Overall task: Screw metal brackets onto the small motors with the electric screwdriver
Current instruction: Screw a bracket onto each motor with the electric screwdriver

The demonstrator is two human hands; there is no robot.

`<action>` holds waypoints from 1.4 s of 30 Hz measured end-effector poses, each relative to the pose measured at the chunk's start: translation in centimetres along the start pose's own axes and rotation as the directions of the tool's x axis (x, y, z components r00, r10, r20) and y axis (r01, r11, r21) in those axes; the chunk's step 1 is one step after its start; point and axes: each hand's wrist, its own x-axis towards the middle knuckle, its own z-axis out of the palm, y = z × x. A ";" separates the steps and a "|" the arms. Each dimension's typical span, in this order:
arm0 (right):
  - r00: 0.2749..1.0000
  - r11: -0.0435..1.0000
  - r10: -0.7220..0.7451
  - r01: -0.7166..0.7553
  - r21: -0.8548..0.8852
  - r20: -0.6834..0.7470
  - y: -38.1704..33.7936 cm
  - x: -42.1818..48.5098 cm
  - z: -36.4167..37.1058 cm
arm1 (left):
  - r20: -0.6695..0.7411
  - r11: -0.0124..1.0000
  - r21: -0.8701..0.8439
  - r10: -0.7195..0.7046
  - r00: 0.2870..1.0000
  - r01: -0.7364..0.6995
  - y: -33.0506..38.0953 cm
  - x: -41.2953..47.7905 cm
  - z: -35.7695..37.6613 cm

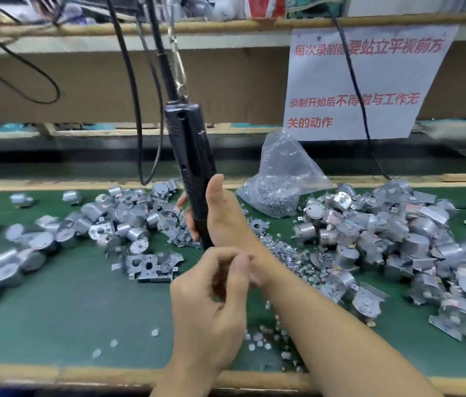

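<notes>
Closest, the left hand point(209, 305) has its fingers curled toward the thumb, too blurry to tell if it holds anything. Just past it, the right hand point(223, 216) grips the low end of the black electric screwdriver point(190, 150), standing up over the green table point(68, 310). Small motors point(397, 239) lie in piles on both sides, a clear bag point(283, 179) behind.

Bare mat point(63, 316) at front left gives open passage. A left heap point(123, 216) and a right heap point(397, 239) of motors crowd the sides, with brackets point(149, 266), strewn screws point(286, 253) and a bag point(280, 173) between them. The screwdriver point(189, 144) and cables point(136, 116) hang over the middle.
</notes>
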 end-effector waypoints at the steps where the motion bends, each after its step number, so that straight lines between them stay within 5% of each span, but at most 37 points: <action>1: 0.999 0.999 -0.049 0.048 0.015 0.021 -0.5 -0.4 0.3 | -0.045 0.999 0.043 -0.026 0.999 0.028 -1.0 -0.2 -1.2; 6: 0.990 0.994 -0.099 0.093 0.060 0.100 -1.0 -1.1 1.1 | -0.354 0.904 0.311 -0.175 0.919 0.292 -6.7 -0.1 -7.3; 10: 0.986 0.991 -0.127 0.122 0.049 0.112 -0.4 -1.1 1.3 | -0.374 0.746 0.492 -0.284 0.883 0.449 -10.0 1.1 -10.9; 18: 0.992 0.993 -0.117 0.115 0.037 0.042 -0.6 -0.8 0.8 | -0.167 0.611 0.736 -0.254 0.953 0.292 -10.9 5.4 -11.4; 24: 0.999 0.983 -0.049 0.048 0.179 0.004 -0.3 -0.2 -1.1 | -0.086 0.396 0.848 -0.550 0.830 0.351 -10.6 8.2 -10.6; 29: 0.998 0.983 -0.057 0.057 0.177 -0.010 -0.1 0.0 -1.9 | -0.072 0.327 0.900 -0.540 0.839 0.288 -9.3 9.1 -10.3; 32: 0.999 0.986 -0.039 0.038 0.161 -0.001 0.1 0.2 -2.3 | -0.085 0.349 0.911 -0.367 0.926 0.222 -8.1 8.3 -10.0; 37: 0.997 0.973 -0.008 -0.011 0.232 0.080 0.4 0.3 -2.3 | -0.036 0.647 0.746 -0.200 0.979 0.159 -6.3 6.0 -8.1; 42: 0.992 0.967 0.019 -0.050 0.250 0.125 0.9 0.2 -1.9 | 0.151 0.599 0.799 -0.117 0.982 -0.052 -5.4 1.0 -5.3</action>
